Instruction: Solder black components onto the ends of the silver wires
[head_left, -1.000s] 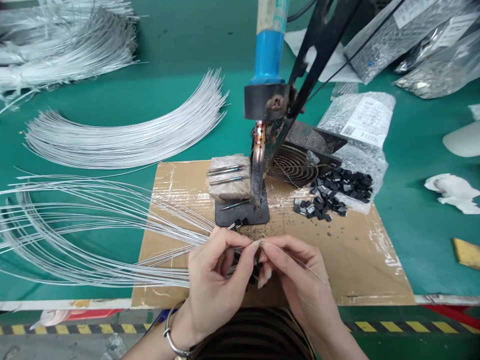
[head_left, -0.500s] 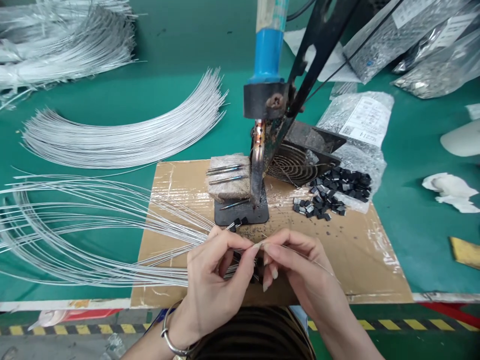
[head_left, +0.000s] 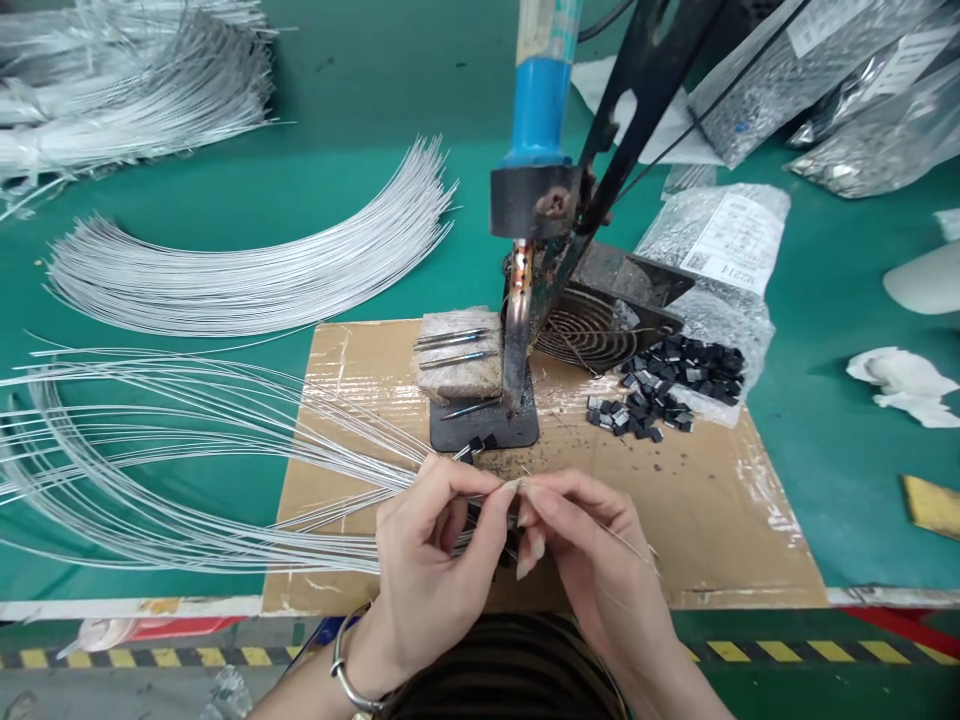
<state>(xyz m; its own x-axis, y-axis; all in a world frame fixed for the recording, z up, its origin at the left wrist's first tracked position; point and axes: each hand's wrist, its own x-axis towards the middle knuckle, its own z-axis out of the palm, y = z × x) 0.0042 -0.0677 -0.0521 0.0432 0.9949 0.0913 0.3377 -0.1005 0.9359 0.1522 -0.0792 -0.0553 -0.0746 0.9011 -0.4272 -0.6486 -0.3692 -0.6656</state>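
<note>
Our fingers (head_left: 493, 522), thumb to forefinger on each side, pinch a thin wire (head_left: 628, 543) where both hands nearly touch. Our left hand (head_left: 439, 570) and right hand (head_left: 600, 545) angle inward above the cardboard (head_left: 720, 530), the wire trailing rightward; other wires (head_left: 322, 552) fan leftward across the surface (head_left: 337, 180).

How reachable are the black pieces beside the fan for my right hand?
Probably yes: open cardboard lies between your right hand and the black pieces, though its fingers seemingly hold thin wire.
</note>
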